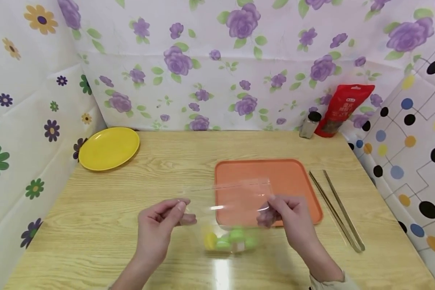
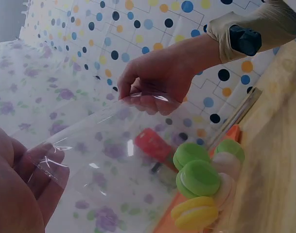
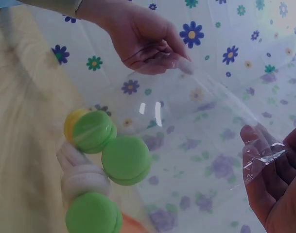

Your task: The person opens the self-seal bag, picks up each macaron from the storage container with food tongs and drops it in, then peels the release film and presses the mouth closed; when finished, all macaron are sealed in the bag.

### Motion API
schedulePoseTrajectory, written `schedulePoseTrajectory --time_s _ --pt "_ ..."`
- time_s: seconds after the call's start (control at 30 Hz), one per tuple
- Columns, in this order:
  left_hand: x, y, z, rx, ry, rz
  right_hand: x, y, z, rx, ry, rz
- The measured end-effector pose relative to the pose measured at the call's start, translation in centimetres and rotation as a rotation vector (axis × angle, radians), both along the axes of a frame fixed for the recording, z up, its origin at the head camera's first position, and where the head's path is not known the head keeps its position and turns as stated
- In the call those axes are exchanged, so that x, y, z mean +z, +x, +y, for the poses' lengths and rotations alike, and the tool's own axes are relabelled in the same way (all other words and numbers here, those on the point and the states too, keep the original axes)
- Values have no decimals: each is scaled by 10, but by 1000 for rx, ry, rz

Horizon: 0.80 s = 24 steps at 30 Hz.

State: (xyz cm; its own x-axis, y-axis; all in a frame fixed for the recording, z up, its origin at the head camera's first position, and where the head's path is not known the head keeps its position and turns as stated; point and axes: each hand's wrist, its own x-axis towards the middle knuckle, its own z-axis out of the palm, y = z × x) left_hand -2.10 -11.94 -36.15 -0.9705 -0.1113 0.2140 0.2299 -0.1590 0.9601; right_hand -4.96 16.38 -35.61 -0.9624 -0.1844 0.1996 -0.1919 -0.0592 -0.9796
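Note:
Both hands hold up a clear plastic bag (image 1: pixel 224 209) in the middle of the head view. My left hand (image 1: pixel 157 229) pinches its left side between thumb and fingers. At the right side, my right hand (image 1: pixel 293 219) pinches the film the same way. Several macarons lie in the bottom of the bag: green macarons (image 2: pixel 199 178), a yellow macaron (image 2: pixel 195 212) and pale macarons (image 3: pixel 84 182) partly hidden behind the others. Behind the bag, an orange tray (image 1: pixel 290 173) lies on the table, seen partly through the film.
A yellow plate (image 1: pixel 108 149) lies at the back left. Metal tongs (image 1: pixel 338 209) rest right of the tray. A black-capped jar (image 1: pixel 309 125) and a red pouch (image 1: pixel 342 108) stand at the back right. Patterned cloths surround the wooden table (image 1: pixel 105 225).

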Motion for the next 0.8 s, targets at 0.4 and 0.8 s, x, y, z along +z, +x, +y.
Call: schedulePoseTrajectory --time_s 0.4,0.8 --pt "-22 6 15 -36 1 6 -24 13 3 -274 171 -29" --pt "-21 5 23 -7 -31 175 29 10 -85 -409 483 1313"
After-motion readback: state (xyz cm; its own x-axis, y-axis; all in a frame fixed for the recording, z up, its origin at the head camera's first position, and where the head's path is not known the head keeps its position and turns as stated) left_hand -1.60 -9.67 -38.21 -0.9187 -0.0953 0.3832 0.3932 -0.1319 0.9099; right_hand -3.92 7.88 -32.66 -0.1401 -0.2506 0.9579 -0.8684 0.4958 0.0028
